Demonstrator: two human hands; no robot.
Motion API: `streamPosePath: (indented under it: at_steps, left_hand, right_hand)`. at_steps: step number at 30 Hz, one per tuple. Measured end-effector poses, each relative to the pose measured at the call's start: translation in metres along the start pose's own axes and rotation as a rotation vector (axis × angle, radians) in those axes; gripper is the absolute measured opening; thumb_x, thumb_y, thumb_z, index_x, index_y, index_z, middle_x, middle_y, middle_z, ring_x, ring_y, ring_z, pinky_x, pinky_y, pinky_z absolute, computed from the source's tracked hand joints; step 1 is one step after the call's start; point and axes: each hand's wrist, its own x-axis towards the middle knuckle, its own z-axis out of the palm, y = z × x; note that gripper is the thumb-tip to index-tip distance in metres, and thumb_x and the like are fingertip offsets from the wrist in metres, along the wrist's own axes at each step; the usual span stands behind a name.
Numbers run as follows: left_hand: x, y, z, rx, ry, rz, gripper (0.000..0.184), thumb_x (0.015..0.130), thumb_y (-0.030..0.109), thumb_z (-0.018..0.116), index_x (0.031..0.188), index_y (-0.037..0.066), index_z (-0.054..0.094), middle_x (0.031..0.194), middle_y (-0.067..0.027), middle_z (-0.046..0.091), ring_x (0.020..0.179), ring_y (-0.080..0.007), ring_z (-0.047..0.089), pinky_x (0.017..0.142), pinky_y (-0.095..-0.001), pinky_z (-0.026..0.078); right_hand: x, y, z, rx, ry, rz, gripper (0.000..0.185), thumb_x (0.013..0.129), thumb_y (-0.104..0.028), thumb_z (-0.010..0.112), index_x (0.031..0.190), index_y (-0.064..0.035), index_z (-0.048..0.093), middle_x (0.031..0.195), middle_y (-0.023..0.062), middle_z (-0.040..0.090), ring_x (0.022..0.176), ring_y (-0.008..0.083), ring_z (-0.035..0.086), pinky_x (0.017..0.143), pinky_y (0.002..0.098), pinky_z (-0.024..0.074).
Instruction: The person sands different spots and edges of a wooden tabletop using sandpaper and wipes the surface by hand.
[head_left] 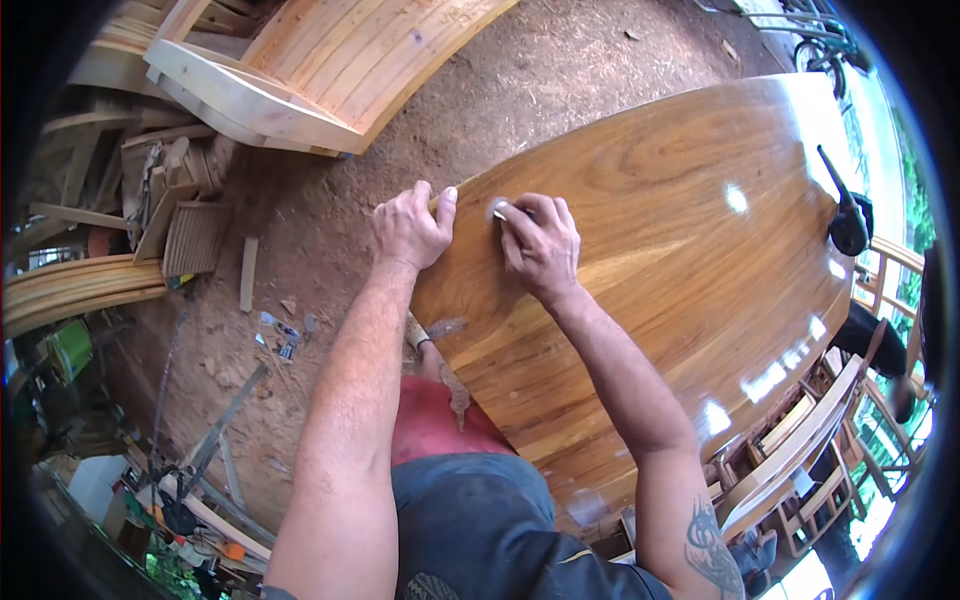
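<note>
A large varnished wooden panel (640,240) with a glossy brown grain lies in front of me. My left hand (412,228) is closed over its left edge, the thumb raised toward the top face; the fingertips are partly hidden. My right hand (540,245) rests on the panel a little to the right. Its fingers pinch a small pale piece (499,213), pressed against the surface near that edge. The piece is mostly covered, so its kind cannot be made out. A whitish smudge shows on the varnish beside it.
A slatted wooden frame piece (340,70) stands at the upper left on the dirt floor (450,110). Scrap wood (170,200) is piled at left. A black object with a long handle (850,222) is at the panel's right edge. Wooden frames (810,470) stand lower right.
</note>
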Motion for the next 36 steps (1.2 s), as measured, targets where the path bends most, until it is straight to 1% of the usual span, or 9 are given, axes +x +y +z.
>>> streamPosePath:
  at_steps: [4,9,20,24,25,28,30,32,36]
  left_hand:
    - [-0.001,0.002,-0.001,0.023,-0.009,-0.010,0.045,0.109,0.049,0.052,0.094,0.008,0.065,0.084,-0.0217,0.075,0.083,-0.0454,0.073,0.074,-0.0574,0.057]
    - [-0.001,0.002,0.000,0.023,0.002,-0.006,0.045,0.109,0.049,0.052,0.094,0.008,0.064,0.085,-0.0215,0.075,0.083,-0.0458,0.073,0.074,-0.0574,0.057]
    - [0.000,0.001,-0.001,0.033,-0.018,-0.013,0.046,0.109,0.049,0.052,0.094,0.008,0.064,0.087,-0.0203,0.075,0.083,-0.0451,0.074,0.075,-0.0571,0.058]
    - [-0.001,0.002,-0.001,0.024,-0.010,-0.010,0.045,0.109,0.049,0.052,0.094,0.008,0.064,0.087,-0.0202,0.076,0.084,-0.0450,0.074,0.076,-0.0569,0.058]
    - [-0.001,0.002,-0.002,0.022,-0.014,-0.010,0.046,0.109,0.049,0.052,0.094,0.008,0.064,0.087,-0.0202,0.076,0.084,-0.0449,0.074,0.076,-0.0568,0.058]
    - [0.000,0.002,-0.002,0.014,-0.025,-0.016,0.045,0.109,0.049,0.052,0.094,0.008,0.065,0.088,-0.0200,0.076,0.085,-0.0443,0.074,0.077,-0.0562,0.058]
    - [0.000,0.002,-0.003,0.008,-0.031,-0.019,0.044,0.109,0.048,0.053,0.095,0.008,0.065,0.088,-0.0195,0.076,0.086,-0.0437,0.074,0.078,-0.0556,0.058]
    - [-0.001,0.001,-0.002,-0.020,-0.006,0.010,0.043,0.109,0.047,0.054,0.097,0.008,0.066,0.091,-0.0194,0.076,0.087,-0.0432,0.073,0.080,-0.0549,0.058]
    - [-0.001,-0.001,0.000,-0.009,0.048,0.050,0.039,0.109,0.044,0.055,0.102,0.008,0.068,0.097,-0.0181,0.075,0.096,-0.0408,0.073,0.085,-0.0529,0.057]
  right_hand:
    - [-0.003,-0.006,0.002,0.051,-0.050,-0.057,0.030,0.081,-0.007,0.077,0.110,-0.0141,0.076,0.108,0.0054,0.066,0.093,0.0290,0.063,0.079,0.0418,0.0535]
    - [0.002,-0.004,0.006,0.011,0.028,0.019,0.030,0.080,-0.006,0.077,0.109,-0.0142,0.077,0.108,0.0057,0.066,0.092,0.0281,0.063,0.079,0.0410,0.0536]
    - [-0.003,0.000,-0.004,0.024,-0.053,-0.013,0.029,0.081,-0.005,0.078,0.109,-0.0132,0.078,0.106,0.0063,0.068,0.093,0.0301,0.064,0.080,0.0419,0.0555]
    - [0.008,-0.006,0.005,0.044,-0.002,-0.018,0.025,0.081,-0.008,0.079,0.106,-0.0132,0.077,0.103,0.0060,0.066,0.091,0.0294,0.063,0.079,0.0424,0.0544]
    - [0.005,-0.004,0.002,0.091,-0.097,-0.019,0.024,0.086,-0.008,0.078,0.110,-0.0126,0.078,0.107,0.0074,0.068,0.097,0.0281,0.065,0.085,0.0422,0.0561]
    - [0.001,0.014,-0.020,0.227,0.072,0.185,0.025,0.092,-0.010,0.077,0.117,-0.0094,0.078,0.111,0.0101,0.070,0.108,0.0283,0.066,0.094,0.0416,0.0565]
    - [0.001,0.038,-0.048,0.098,0.246,0.277,0.032,0.097,-0.011,0.073,0.129,-0.0064,0.074,0.122,0.0142,0.068,0.118,0.0301,0.065,0.101,0.0425,0.0547]
    - [-0.021,0.071,-0.069,-0.060,0.327,0.390,0.043,0.098,-0.011,0.069,0.141,-0.0053,0.065,0.130,0.0164,0.064,0.121,0.0338,0.062,0.101,0.0442,0.0545]
    - [-0.062,0.099,-0.079,-0.290,0.246,0.359,0.052,0.095,-0.011,0.068,0.146,-0.0069,0.057,0.136,0.0180,0.060,0.121,0.0379,0.060,0.103,0.0483,0.0523]
